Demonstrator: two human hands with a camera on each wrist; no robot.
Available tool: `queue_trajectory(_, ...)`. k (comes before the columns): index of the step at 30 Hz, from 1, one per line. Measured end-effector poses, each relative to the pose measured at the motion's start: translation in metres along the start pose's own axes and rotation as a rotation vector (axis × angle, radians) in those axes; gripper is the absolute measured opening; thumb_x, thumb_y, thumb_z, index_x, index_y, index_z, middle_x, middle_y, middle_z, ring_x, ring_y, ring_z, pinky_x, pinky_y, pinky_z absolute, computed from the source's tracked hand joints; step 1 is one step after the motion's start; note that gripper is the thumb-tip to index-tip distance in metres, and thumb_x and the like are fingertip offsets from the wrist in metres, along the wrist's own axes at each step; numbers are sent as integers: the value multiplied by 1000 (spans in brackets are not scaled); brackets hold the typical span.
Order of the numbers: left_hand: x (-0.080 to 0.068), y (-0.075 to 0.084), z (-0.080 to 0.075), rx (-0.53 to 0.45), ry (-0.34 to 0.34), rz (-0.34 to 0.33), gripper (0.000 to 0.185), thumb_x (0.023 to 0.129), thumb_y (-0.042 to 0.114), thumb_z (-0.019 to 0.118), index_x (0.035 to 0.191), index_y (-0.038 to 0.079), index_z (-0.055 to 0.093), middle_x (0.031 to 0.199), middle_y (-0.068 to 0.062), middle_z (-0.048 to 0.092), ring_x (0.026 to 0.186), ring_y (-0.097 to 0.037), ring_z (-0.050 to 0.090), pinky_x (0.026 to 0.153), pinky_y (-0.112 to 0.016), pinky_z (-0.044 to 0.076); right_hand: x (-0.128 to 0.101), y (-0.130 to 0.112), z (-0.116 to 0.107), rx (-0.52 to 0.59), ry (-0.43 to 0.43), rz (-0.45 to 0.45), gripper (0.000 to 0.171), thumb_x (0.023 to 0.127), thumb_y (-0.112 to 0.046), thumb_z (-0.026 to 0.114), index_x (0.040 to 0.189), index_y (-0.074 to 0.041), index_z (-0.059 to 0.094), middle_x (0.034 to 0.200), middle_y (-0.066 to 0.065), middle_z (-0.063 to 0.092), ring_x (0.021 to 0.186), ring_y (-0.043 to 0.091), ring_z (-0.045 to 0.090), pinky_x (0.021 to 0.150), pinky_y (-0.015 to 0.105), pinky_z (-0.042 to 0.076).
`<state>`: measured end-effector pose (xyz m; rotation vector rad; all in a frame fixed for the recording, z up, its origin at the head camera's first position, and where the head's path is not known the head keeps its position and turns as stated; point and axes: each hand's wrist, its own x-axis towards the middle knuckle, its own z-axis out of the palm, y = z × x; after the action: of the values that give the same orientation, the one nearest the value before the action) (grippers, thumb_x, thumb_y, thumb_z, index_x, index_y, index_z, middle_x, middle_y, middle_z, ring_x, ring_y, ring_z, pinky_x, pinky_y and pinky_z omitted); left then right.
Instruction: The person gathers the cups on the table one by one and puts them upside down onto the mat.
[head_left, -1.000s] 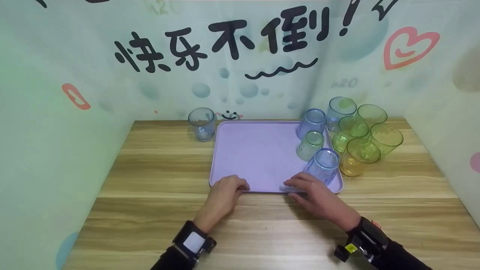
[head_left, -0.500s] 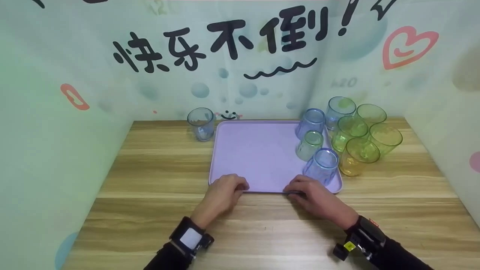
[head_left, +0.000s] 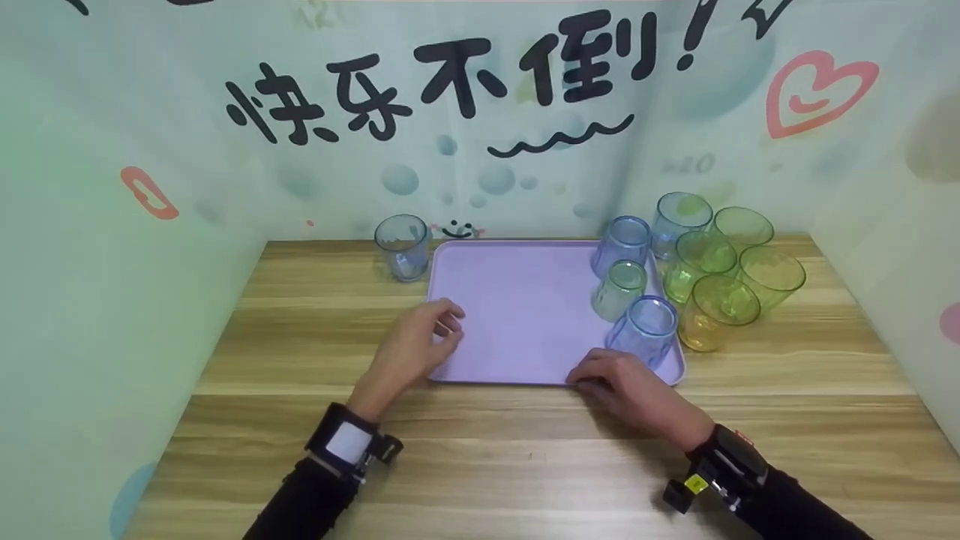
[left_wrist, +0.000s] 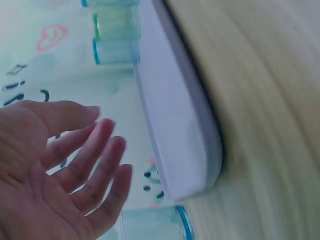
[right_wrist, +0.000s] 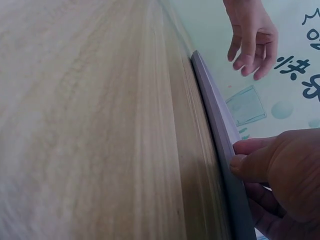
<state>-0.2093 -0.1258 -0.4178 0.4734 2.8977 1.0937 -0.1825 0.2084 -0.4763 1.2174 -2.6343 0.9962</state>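
A flat lilac tray (head_left: 517, 322) with a low rim lies on the table. My right hand (head_left: 637, 394) pinches its front rim between thumb and fingers, as the right wrist view shows at the rim (right_wrist: 220, 122). Over the tray's left edge, my left hand (head_left: 420, 341) hovers with loosely bent fingers (left_wrist: 100, 185) and holds nothing. Three glasses stand upside down along the tray's right side: a blue glass (head_left: 621, 251) at the back, a smaller green glass (head_left: 619, 296) between, and another blue glass (head_left: 643, 337) in front, beside my right hand.
One pale blue glass (head_left: 405, 251) stands upright left of the tray's back corner. Right of the tray several upright glasses cluster, among them a green glass (head_left: 701, 274) and a yellowish glass (head_left: 712, 322). A printed cloth (head_left: 337, 180) hangs behind the wooden table (head_left: 487, 465).
My left hand has left the tray's front rim and moved up and left over its left edge. The right hand has closed its fingers on the front rim. The glasses stay put.
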Motion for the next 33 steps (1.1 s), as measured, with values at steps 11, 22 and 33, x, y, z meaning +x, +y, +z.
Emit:
queue_trajectory(11, 29, -34, -24, -203, 341, -136, 46, 92, 22, 77, 129, 4, 55, 109, -10, 67, 100, -28, 65, 86, -39, 53, 0, 1, 1, 23, 2, 19, 20, 86, 6, 76, 102, -7, 76, 98, -1, 72, 92, 15, 67, 83, 35, 55)
queue_trajectory(22, 62, -55, -38, -248, 459, -273, 75, 88, 35, 81, 140, 2, 37, 135, -15, 43, 121, -28, 48, 100, -35, 43, 0, 2, -1, 34, 16, 11, 19, 87, 7, 75, 101, -6, 76, 97, 0, 72, 92, 15, 67, 82, 35, 55)
queue_trajectory(33, 83, -73, -39, -176, 335, -342, 99, 87, 38, 82, 152, -3, 20, 150, -26, 33, 139, -37, 36, 114, -43, 31, 0, 0, 1, 51, -2, 58, 19, 88, 5, 74, 102, -7, 76, 98, 0, 72, 93, 15, 67, 83, 35, 55)
